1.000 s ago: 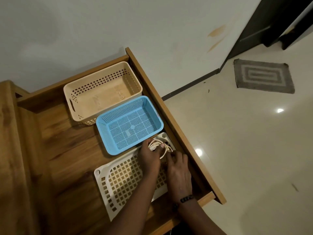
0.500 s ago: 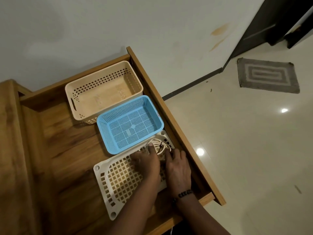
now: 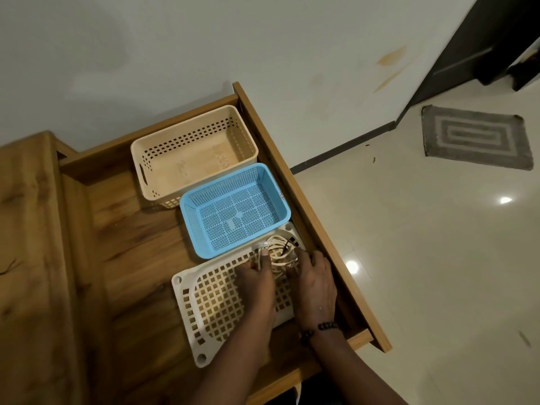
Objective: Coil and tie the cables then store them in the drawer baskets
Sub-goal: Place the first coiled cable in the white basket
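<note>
The coiled cable (image 3: 276, 252) lies in the white basket's (image 3: 210, 299) corner nearest the blue basket (image 3: 233, 211), probably to sit flat. Its clear plug points toward the blue basket; the loops show no clear long axis. The left hand (image 3: 254, 283) pinches strands just below the plug; the right hand's (image 3: 314, 280) fingers (image 3: 304, 258) curl onto the coil's other side.

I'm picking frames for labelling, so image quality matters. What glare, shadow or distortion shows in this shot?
Head view: two bright glare spots on the glossy floor; the lighting is dim, so the drawer interior reads dark. The wide angle bends the wall edge and door frame. The cable in the white basket is soft, its strands hard to separate under both hands.
</note>
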